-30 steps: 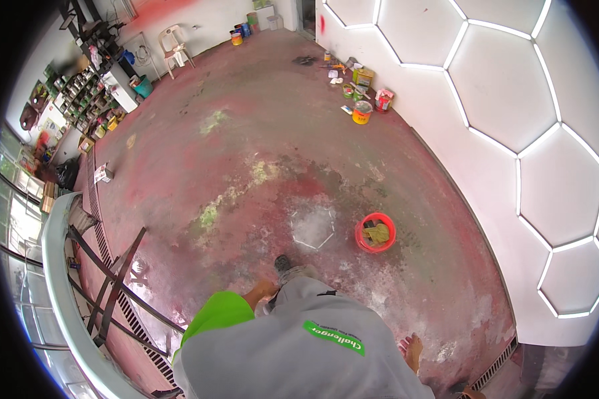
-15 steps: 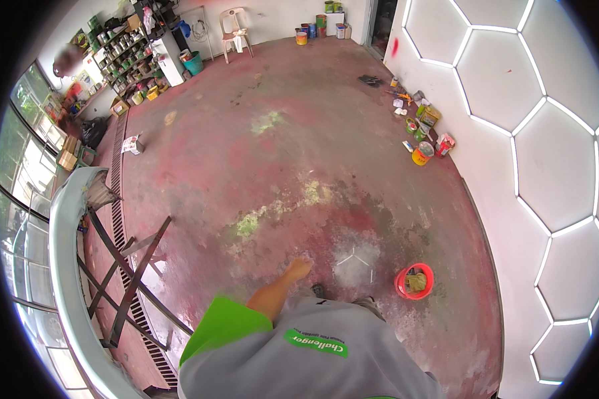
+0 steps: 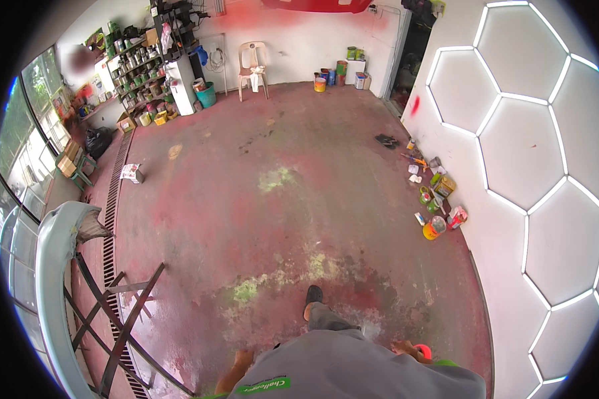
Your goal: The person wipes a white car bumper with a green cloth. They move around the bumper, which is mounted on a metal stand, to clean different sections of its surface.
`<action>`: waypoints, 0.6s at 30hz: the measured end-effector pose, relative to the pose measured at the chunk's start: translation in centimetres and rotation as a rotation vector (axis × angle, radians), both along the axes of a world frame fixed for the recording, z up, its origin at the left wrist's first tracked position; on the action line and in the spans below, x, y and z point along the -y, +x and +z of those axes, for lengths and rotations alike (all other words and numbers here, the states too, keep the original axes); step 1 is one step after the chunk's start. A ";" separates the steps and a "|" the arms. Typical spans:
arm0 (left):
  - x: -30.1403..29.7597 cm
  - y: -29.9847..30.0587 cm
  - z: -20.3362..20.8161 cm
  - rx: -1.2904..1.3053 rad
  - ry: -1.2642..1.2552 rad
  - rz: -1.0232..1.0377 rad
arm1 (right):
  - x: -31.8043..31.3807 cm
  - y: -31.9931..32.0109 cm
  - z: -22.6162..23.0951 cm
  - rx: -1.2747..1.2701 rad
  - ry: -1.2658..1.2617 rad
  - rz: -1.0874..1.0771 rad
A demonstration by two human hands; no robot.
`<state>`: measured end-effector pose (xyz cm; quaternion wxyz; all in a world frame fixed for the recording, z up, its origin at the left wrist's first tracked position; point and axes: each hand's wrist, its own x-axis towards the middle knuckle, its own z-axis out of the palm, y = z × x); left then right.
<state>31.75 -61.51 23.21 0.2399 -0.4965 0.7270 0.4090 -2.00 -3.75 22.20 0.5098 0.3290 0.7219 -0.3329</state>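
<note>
My left hand (image 3: 243, 360) hangs low beside my grey shirt, above the red-stained floor (image 3: 219, 233). It is small in the picture, and its fingers are too unclear to make out. On the other side my right hand (image 3: 401, 347) shows just past the shirt's edge, its fingers partly hidden. Close beside it in the picture appears the rim of a red bucket (image 3: 424, 350), mostly covered by my body. Whether that hand touches the bucket cannot be told. One dark shoe (image 3: 314, 293) is out ahead of me on the floor.
A pale curved panel (image 3: 48, 266) rests on a dark crossed stand (image 3: 121, 312) at left, beside a floor drain (image 3: 111, 239). Paint cans (image 3: 434, 228) line the right wall. At the back are a plastic chair (image 3: 253, 70) and shelves of cans (image 3: 137, 73).
My view has tilted up, bringing more of the back wall in. A foot has come forward. My left hand has dropped back to my side; my right hand has come into view.
</note>
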 end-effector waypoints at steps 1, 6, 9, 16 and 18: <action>1.0 0.6 0.7 0.024 -0.001 0.073 | 2.0 -3.8 -0.4 -0.026 -0.018 0.055; 5.3 -1.4 1.1 -0.030 0.018 0.416 | 16.9 -24.9 0.0 -0.666 -0.184 0.538; 6.6 -3.0 -0.5 -0.217 0.029 0.717 | 35.9 -32.9 14.0 -0.779 -0.334 0.503; 24.0 -30.9 12.6 -0.840 -0.049 1.095 | 64.5 -46.0 40.8 -0.863 -1.031 0.492; 31.2 -37.8 19.7 -1.031 -0.116 1.078 | 69.8 -48.3 48.9 -1.045 -1.188 0.546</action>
